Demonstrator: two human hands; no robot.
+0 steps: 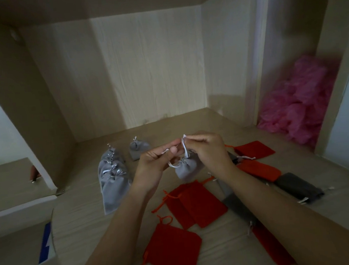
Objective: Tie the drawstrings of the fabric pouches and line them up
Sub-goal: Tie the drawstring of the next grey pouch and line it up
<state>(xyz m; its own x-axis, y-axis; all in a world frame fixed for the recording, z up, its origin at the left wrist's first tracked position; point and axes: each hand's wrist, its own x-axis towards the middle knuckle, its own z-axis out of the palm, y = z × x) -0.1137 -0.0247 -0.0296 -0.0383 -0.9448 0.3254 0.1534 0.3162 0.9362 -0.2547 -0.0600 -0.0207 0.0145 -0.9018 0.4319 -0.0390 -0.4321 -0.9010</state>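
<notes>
A small grey fabric pouch (186,167) hangs cinched in mid-air over the wooden surface. My left hand (158,162) pinches one end of its white drawstring (183,147); my right hand (207,148) pinches the other end just above the pouch. To the left, several tied grey pouches (112,178) lie in an overlapping row. One more tied grey pouch (138,149) lies behind them. Flat red pouches (193,204) with loose orange strings lie below my hands, with another red pouch (173,253) nearer me.
More red pouches (254,149) and dark grey pouches (298,187) lie to the right. A heap of pink plastic bags (302,104) fills the right corner. Wooden walls (143,71) enclose the back and sides. A white box with a blue mark (46,243) sits at the left.
</notes>
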